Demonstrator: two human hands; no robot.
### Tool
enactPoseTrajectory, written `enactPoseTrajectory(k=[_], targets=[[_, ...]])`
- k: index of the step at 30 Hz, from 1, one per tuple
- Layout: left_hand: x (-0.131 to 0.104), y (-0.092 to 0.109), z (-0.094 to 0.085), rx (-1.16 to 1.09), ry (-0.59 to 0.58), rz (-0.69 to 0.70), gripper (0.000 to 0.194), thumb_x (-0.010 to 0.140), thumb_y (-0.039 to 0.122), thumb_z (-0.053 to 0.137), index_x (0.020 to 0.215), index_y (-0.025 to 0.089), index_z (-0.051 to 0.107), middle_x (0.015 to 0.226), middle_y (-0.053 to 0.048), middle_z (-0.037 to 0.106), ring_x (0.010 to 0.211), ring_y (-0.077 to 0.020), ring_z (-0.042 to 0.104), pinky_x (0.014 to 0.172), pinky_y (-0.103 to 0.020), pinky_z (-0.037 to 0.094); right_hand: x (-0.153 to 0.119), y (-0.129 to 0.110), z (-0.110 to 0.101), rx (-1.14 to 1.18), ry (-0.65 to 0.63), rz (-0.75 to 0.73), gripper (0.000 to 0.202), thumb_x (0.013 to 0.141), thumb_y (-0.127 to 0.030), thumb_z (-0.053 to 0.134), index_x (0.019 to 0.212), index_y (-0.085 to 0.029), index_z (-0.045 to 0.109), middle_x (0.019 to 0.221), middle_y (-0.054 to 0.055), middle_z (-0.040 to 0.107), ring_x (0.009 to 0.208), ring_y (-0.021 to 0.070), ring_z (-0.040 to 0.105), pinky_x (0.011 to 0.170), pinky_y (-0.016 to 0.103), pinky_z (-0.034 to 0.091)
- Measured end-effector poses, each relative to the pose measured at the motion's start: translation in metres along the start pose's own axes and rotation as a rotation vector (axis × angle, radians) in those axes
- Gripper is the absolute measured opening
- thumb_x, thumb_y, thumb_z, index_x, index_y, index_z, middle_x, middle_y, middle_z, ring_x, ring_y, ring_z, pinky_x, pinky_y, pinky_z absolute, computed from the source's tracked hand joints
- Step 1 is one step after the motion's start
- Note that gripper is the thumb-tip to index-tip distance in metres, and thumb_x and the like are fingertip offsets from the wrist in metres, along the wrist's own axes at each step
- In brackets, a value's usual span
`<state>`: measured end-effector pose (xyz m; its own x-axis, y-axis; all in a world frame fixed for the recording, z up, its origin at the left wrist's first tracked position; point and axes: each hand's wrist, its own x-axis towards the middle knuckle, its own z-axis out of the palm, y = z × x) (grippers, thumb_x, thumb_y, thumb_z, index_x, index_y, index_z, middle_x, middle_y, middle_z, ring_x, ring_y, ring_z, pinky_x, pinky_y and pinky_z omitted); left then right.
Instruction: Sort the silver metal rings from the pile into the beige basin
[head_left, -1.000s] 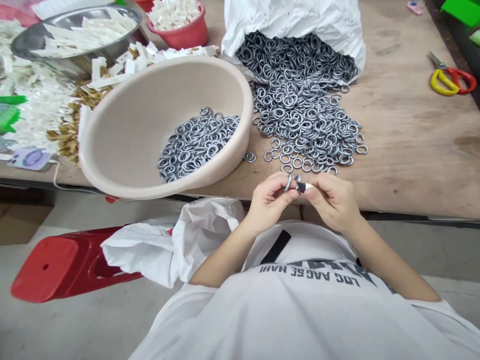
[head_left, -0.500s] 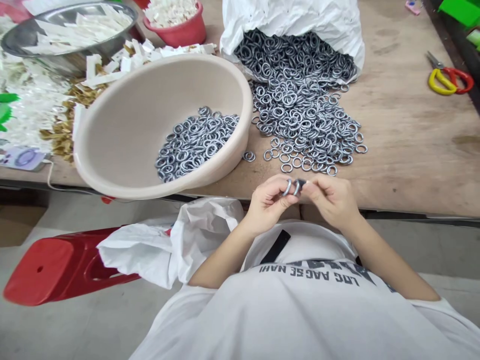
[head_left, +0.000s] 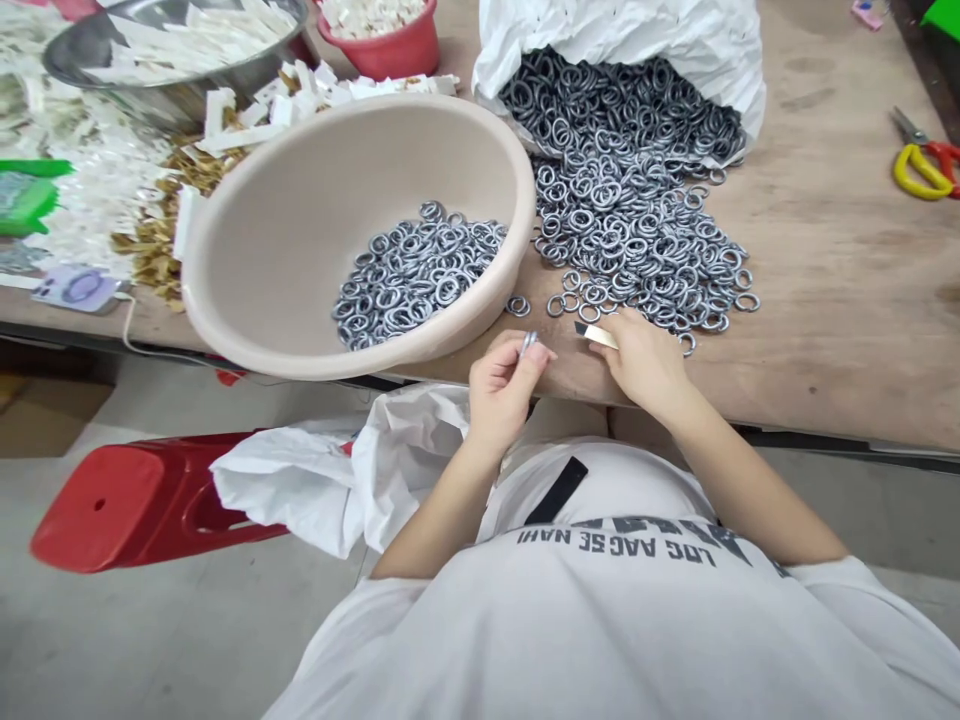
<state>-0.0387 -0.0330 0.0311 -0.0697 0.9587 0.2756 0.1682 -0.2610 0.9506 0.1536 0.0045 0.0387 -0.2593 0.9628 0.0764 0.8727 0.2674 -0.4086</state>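
My left hand (head_left: 496,392) is closed in a pinch just over the table's front edge. Between its thumb and fingers are grey rings (head_left: 529,342), one or two of them. In my right hand (head_left: 646,362) is a small cutter knife (head_left: 598,335), with a dark slanted tip pointing left and a cream-coloured body. The fingertips of that hand reach the near edge of a heap of loose grey rings (head_left: 637,225) and are partly hidden. More such rings (head_left: 420,275) lie inside a large beige basin (head_left: 277,230) to the left.
A white sack (head_left: 622,30) spills rings at the back. Yellow-and-red scissors (head_left: 922,170) lie at the right. Behind the basin stand a steel bowl (head_left: 180,90) and a red tub (head_left: 390,45) with white pieces. A phone (head_left: 79,287) lies left; a red stool (head_left: 142,505) is below.
My hands have parted. The right has moved up to the ring heap, with the cutter knife now plainly visible; the left has drawn slightly left with its rings. The view has shifted.
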Motion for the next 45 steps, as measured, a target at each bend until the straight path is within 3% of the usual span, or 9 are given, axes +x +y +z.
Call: enactPoseTrajectory(k=[6,11,14,19,29,32,37,40,45], targets=[[0.001,0.004,0.018,0.190,-0.163,0.245,0.031,0.083,0.037,0.074,0.110,0.020,0.074,0.104,-0.007,0.066,0.096,-0.0184,0.063,0.087,-0.032,0.052,-0.023,0.009,-0.021,0.757,-0.088,-0.066,0.016,0.097,-0.033,0.054,0.087,-0.021,0.058,0.077,-0.001,0.053,0.071,0.0147,0.049,0.065,0.028,0.038],[0.003,0.007,0.028,0.191,-0.265,0.535,0.023,0.081,0.034,0.077,0.102,0.023,0.077,0.101,-0.006,0.066,0.093,-0.0171,0.064,0.085,-0.031,0.053,-0.034,0.005,-0.032,1.263,-0.236,0.067,0.022,0.092,-0.042,0.063,0.089,-0.021,0.055,0.070,-0.006,0.047,0.052,0.0076,0.034,0.048,0.023,0.027],[0.003,0.008,0.031,0.219,-0.234,0.533,0.019,0.082,0.035,0.075,0.096,0.023,0.077,0.090,-0.004,0.065,0.082,-0.0146,0.061,0.074,-0.027,0.050,-0.038,0.004,-0.031,1.393,-0.219,0.158,0.032,0.088,-0.051,0.066,0.093,-0.022,0.055,0.069,-0.007,0.048,0.047,0.0063,0.031,0.042,0.022,0.021],[-0.005,0.004,0.040,0.112,-0.112,0.378,0.023,0.079,0.042,0.077,0.083,0.020,0.073,0.074,0.000,0.061,0.070,-0.0137,0.054,0.066,-0.027,0.044,-0.045,-0.001,-0.024,1.377,-0.067,0.147,0.037,0.080,-0.052,0.076,0.090,-0.021,0.058,0.071,-0.005,0.050,0.053,0.0065,0.034,0.045,0.021,0.026],[-0.014,0.011,0.044,-0.015,-0.329,0.129,0.022,0.089,0.041,0.067,0.087,0.019,0.070,0.077,-0.003,0.065,0.075,-0.0163,0.060,0.072,-0.030,0.048,-0.051,-0.004,-0.020,1.342,0.028,0.122,0.035,0.079,-0.050,0.078,0.091,-0.023,0.060,0.082,-0.001,0.063,0.069,0.0121,0.058,0.062,0.025,0.050],[-0.015,0.014,0.045,-0.122,-0.413,0.007,0.022,0.091,0.039,0.065,0.086,0.018,0.067,0.074,-0.002,0.065,0.071,-0.0152,0.061,0.072,-0.030,0.051,-0.050,-0.004,-0.019,1.284,0.091,0.102,0.029,0.088,-0.051,0.068,0.087,-0.023,0.058,0.076,-0.002,0.062,0.063,0.0123,0.056,0.060,0.026,0.048],[-0.016,0.015,0.043,-0.301,-0.396,-0.124,0.021,0.090,0.039,0.066,0.093,0.018,0.064,0.079,-0.002,0.068,0.068,-0.0131,0.066,0.066,-0.027,0.056,-0.056,0.007,-0.025,0.848,0.265,-0.011,0.027,0.094,-0.048,0.061,0.086,-0.022,0.060,0.072,-0.001,0.059,0.065,0.0136,0.052,0.062,0.028,0.041],[-0.013,0.014,0.039,-0.279,-0.354,-0.125,0.024,0.088,0.041,0.068,0.091,0.018,0.064,0.076,-0.002,0.068,0.067,-0.0134,0.066,0.066,-0.026,0.056,-0.066,0.009,-0.031,0.554,0.244,-0.149,0.027,0.096,-0.045,0.058,0.086,-0.021,0.064,0.074,0.001,0.063,0.069,0.0151,0.054,0.064,0.029,0.039],[-0.012,0.017,0.036,-0.205,-0.350,-0.073,0.025,0.089,0.043,0.067,0.088,0.018,0.065,0.073,-0.001,0.068,0.067,-0.0141,0.065,0.067,-0.027,0.053,-0.073,0.005,-0.034,0.426,0.235,-0.194,0.032,0.098,-0.045,0.054,0.082,-0.020,0.066,0.070,0.002,0.061,0.067,0.0150,0.053,0.060,0.028,0.036]])
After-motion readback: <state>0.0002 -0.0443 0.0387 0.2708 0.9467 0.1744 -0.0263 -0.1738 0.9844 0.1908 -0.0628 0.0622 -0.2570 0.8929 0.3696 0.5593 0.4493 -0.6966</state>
